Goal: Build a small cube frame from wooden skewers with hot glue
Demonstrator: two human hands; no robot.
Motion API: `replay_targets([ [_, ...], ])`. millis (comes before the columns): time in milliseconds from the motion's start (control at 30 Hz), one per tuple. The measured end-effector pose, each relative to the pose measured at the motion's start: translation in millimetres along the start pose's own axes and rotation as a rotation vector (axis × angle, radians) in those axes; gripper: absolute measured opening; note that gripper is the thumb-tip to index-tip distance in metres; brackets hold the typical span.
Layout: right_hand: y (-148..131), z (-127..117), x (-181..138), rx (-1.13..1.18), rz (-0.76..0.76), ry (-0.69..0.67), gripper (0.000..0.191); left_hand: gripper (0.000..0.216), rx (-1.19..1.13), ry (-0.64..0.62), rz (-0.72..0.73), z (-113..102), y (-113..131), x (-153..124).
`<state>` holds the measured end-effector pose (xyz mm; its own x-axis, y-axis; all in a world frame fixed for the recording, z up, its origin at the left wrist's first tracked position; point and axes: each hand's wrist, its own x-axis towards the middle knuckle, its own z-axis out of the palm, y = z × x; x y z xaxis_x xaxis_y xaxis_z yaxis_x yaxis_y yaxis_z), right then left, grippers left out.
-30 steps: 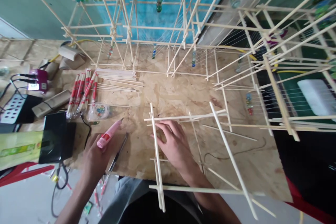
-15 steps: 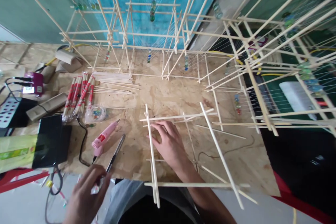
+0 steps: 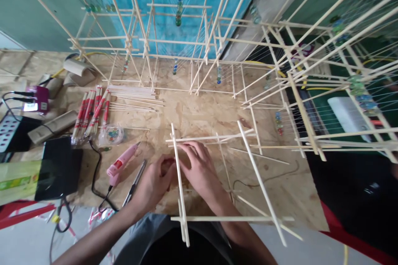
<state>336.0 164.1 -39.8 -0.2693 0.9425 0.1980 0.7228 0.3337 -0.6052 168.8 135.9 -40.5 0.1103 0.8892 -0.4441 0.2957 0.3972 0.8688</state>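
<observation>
Your left hand [image 3: 155, 181] has moved beside your right hand [image 3: 199, 168], what either grip holds unclear, so a bump could skew the pale wooden-stick frame [image 3: 261, 183].

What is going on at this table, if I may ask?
A person works with both bare hands at a frame of pale sticks. The right hand is by its far left corner, the left hand close beside it; whatever their fingertips hold is hidden. A pink glue gun lies on the table, untouched, to the left. Larger stick structures with coloured beads stand beyond.
</observation>
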Motion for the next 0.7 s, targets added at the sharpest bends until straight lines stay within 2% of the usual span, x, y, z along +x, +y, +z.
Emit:
replay_targets([
  [133, -1.0, -0.7, 1.7, 0.004, -0.009, 0.019, 0.026, 0.036, -0.067, 0.004, 0.047, 3.4, 1.6, 8.3],
  [367, -1.2, -0.4, 6.0, -0.062, -0.023, 0.036, 0.032, 0.041, -0.174, -0.035, -0.032, 7.6, 6.1, 9.3],
  [567, 0.7, 2.4, 12.5, -0.141, -0.049, 0.062, 0.025, 0.043, -0.182, -0.058, -0.031, 7.6, 8.7, 7.3],
  [700, 2.0, 4.1, 13.7, -0.165, -0.058, 0.075, 0.028, 0.042, -0.185, -0.055, -0.026, 7.1, 9.1, 7.6],
])
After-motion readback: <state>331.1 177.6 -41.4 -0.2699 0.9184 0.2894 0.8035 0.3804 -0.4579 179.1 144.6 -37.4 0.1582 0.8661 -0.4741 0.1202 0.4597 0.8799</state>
